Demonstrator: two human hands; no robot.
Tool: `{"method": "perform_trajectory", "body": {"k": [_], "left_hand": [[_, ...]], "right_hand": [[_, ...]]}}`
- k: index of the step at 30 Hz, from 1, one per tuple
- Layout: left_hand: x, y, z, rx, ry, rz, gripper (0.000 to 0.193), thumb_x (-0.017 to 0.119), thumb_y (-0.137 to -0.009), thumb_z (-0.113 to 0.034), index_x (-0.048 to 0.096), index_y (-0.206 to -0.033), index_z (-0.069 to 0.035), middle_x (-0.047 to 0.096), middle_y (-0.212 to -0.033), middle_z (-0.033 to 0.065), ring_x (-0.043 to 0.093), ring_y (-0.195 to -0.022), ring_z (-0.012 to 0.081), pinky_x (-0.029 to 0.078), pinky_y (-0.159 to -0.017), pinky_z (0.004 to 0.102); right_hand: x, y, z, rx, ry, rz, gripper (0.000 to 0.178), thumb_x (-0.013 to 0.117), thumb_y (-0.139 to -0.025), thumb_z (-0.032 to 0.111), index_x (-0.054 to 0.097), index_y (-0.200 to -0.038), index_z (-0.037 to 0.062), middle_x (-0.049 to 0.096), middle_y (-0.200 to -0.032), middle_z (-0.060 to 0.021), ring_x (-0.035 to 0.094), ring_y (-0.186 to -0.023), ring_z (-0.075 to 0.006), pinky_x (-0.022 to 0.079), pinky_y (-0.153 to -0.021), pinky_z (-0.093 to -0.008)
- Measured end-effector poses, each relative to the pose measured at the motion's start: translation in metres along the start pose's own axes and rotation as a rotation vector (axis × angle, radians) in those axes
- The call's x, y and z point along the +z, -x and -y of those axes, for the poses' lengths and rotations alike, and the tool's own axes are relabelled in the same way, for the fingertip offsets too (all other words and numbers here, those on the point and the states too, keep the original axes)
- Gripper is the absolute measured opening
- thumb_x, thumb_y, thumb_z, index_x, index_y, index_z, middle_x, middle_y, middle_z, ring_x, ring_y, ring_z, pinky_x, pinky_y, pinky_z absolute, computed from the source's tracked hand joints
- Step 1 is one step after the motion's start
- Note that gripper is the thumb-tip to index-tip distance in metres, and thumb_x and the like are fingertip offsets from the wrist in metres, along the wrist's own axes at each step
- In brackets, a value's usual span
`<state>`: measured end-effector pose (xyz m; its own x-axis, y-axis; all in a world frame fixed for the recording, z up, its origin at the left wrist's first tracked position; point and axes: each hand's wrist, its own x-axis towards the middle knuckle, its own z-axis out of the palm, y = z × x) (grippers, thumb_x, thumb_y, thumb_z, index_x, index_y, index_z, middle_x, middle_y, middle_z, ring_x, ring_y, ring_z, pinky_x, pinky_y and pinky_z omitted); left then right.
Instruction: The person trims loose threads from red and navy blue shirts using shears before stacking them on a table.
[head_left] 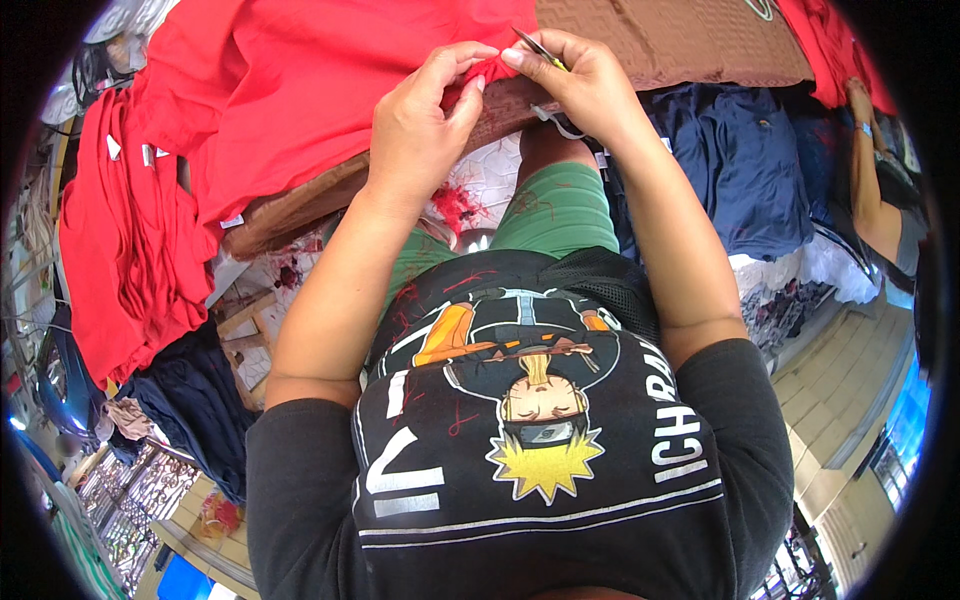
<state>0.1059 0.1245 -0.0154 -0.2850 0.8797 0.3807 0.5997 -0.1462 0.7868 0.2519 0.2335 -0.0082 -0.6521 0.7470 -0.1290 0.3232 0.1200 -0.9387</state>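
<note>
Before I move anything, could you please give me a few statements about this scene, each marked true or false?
1. The right hand holds a small pointed cutting tool. True.
2. The fabric at the hands is green. False: it is red cloth.
3. Part of the red cloth lies over a brown padded surface. True.
4. The left hand grips a second cutting tool. False: no tool shows in it; its fingers are at the red cloth.
5. Another person's hand shows toward the right edge. True.
6. The wearer's shirt is plain white. False: the shirt is black with a printed figure.
</note>
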Motion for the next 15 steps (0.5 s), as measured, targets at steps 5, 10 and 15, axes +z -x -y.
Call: {"method": "perform_trajectory", "body": {"k": [5, 10, 15], "left_hand": [[0.000, -0.002, 0.004, 0.054, -0.073, -0.030, 0.025, 0.065, -0.085, -0.002, 0.068, -0.109, -0.008, 0.072, -0.096, 0.0079, 0.069, -0.087, 0.0138, 0.054, -0.077, 0.0270], [-0.004, -0.009, 0.017, 0.364, -0.284, -0.048, 0.021, 0.066, -0.085, -0.006, 0.068, -0.106, -0.008, 0.071, -0.094, 0.0098, 0.069, -0.081, 0.0221, 0.054, -0.071, 0.0295], [-0.006, -0.009, 0.011, 0.143, -0.271, 0.018, 0.011, 0.065, -0.088, -0.012, 0.065, -0.097, -0.005, 0.069, -0.086, 0.0128, 0.069, -0.076, 0.0259, 0.054, -0.066, 0.0333]], "right_hand": [[0.001, -0.007, -0.009, 0.001, -0.127, 0.001, 0.026, 0.066, -0.089, 0.033, 0.069, -0.095, 0.0080, 0.061, -0.075, 0.0052, 0.051, -0.064, -0.0016, 0.040, -0.054, -0.0184], [0.002, -0.006, 0.000, 0.071, -0.236, 0.040, 0.027, 0.069, -0.087, 0.034, 0.069, -0.087, 0.0063, 0.054, -0.063, 0.0072, 0.043, -0.054, -0.0022, 0.033, -0.047, -0.0225], [0.004, -0.008, -0.003, 0.124, -0.207, 0.044, 0.030, 0.069, -0.086, 0.036, 0.069, -0.086, 0.0065, 0.052, -0.061, 0.0079, 0.042, -0.052, -0.0033, 0.031, -0.046, -0.0227]]}}
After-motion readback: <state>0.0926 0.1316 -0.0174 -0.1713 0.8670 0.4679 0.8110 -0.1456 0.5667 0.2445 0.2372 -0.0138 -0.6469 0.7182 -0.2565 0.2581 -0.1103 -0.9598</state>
